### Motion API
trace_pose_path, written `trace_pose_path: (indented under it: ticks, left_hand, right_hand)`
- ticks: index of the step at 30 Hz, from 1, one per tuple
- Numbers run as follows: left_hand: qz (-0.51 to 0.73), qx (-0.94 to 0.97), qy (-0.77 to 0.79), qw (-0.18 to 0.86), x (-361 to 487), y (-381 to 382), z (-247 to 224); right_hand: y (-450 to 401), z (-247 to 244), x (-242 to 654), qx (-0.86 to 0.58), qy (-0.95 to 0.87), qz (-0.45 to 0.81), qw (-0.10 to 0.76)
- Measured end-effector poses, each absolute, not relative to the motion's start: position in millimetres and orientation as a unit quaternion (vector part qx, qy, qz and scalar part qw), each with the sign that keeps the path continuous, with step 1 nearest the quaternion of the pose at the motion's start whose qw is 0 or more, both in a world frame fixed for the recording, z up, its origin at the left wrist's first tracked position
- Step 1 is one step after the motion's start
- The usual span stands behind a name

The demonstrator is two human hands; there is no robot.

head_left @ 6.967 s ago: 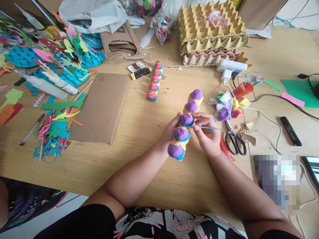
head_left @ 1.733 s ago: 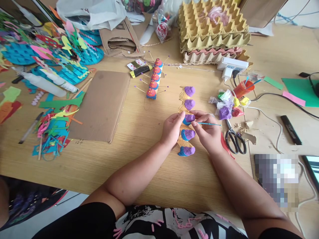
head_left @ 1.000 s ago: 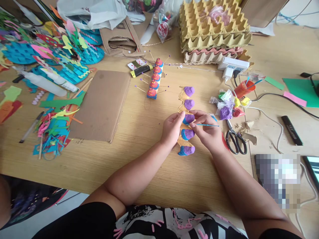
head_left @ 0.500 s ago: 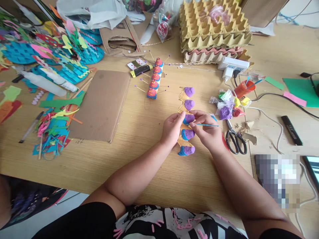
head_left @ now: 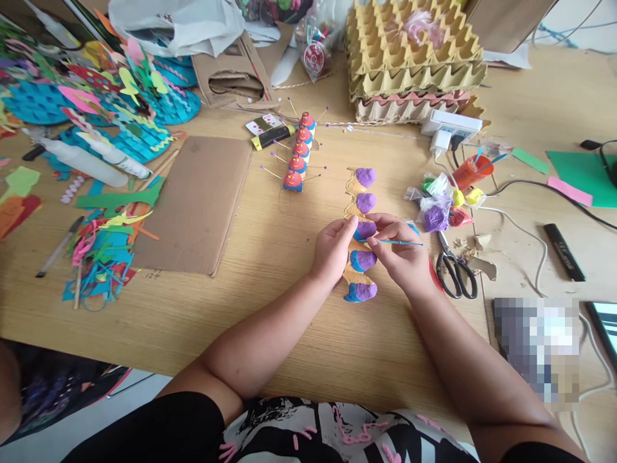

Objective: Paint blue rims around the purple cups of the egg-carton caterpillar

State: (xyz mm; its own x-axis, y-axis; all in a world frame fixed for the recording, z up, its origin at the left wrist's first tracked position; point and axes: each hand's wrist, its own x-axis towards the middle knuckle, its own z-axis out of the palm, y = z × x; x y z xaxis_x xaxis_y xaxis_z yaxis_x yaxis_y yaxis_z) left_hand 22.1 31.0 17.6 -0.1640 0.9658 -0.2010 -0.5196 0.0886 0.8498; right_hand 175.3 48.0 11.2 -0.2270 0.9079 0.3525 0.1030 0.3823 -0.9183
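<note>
A strip of egg carton [head_left: 357, 276] stretches away from me, its several bumps capped with purple clay [head_left: 366, 178]. Blue clay [head_left: 353, 293] covers part of the three nearer bumps. My left hand [head_left: 332, 252] is closed on the strip's left edge, thumb beside the middle bump. Pinched in my right hand [head_left: 401, 254] is a thin blue modelling tool [head_left: 398, 242], its handle end pointing right. The tool's working tip is hidden by my fingers at the middle bump. Beyond the strip stands a finished-looking row of red and blue faced bumps [head_left: 299, 151] with pin-like sticks.
Black-handled scissors [head_left: 457, 273] lie close to my right hand. Bagged clay lumps [head_left: 436, 215] and an orange cup [head_left: 472, 172] stand behind them. Stacked egg trays [head_left: 417, 64] are at the back. A cardboard sheet [head_left: 197, 199] and paper scraps [head_left: 110, 251] lie left.
</note>
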Motion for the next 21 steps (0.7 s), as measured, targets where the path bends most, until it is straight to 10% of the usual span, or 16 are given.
trace_pose_path:
  ticks: [21]
  left_hand:
    - [0.557, 0.176, 0.362, 0.726, 12, 32, 27]
  right_hand:
    - [47, 20, 171, -0.374, -0.589, 0.457, 0.551]
